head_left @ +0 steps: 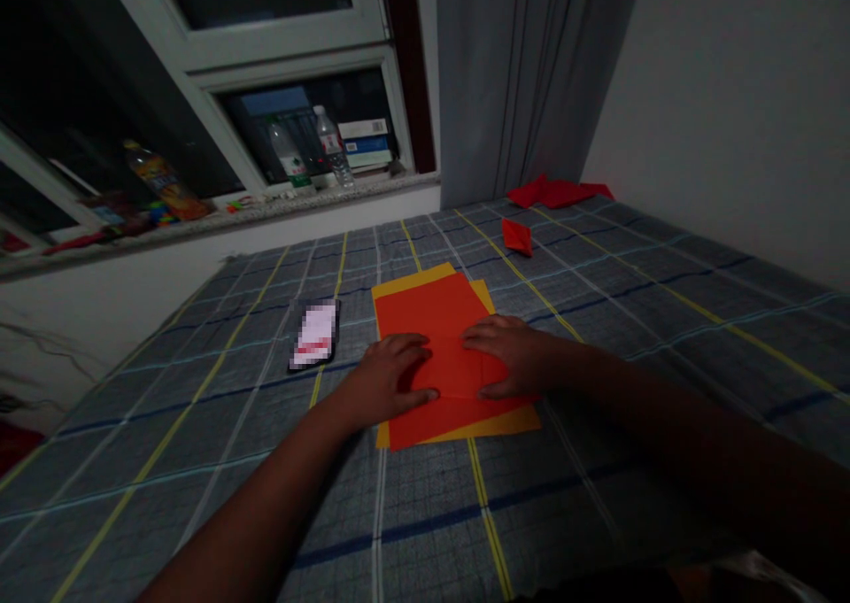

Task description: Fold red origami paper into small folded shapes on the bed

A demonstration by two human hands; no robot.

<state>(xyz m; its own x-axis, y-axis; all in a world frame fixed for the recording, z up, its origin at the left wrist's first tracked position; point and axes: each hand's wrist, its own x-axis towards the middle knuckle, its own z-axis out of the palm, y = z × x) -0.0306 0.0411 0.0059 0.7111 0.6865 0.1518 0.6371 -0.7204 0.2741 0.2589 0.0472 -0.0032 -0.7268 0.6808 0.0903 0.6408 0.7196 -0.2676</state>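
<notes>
A folded piece of red paper [458, 368] lies flat on a larger red sheet [425, 311], with creases showing across it. Under that sheet, edges of yellow paper [495, 423] stick out at several sides. My left hand [389, 380] holds the folded piece at its left end, fingers along the far edge and thumb along the near edge. At the right end my right hand [514, 355] grips it in the same way, fingers curved and thumb apart from them. The palms hide both ends of the piece.
A phone [317, 333] lies left of the paper on the checked bedspread [219, 444]. Farther back are a small folded red piece [516, 237] and crumpled red material [561, 193]. Bottles [332, 147] and stacked boxes [367, 145] stand on the windowsill [245, 209].
</notes>
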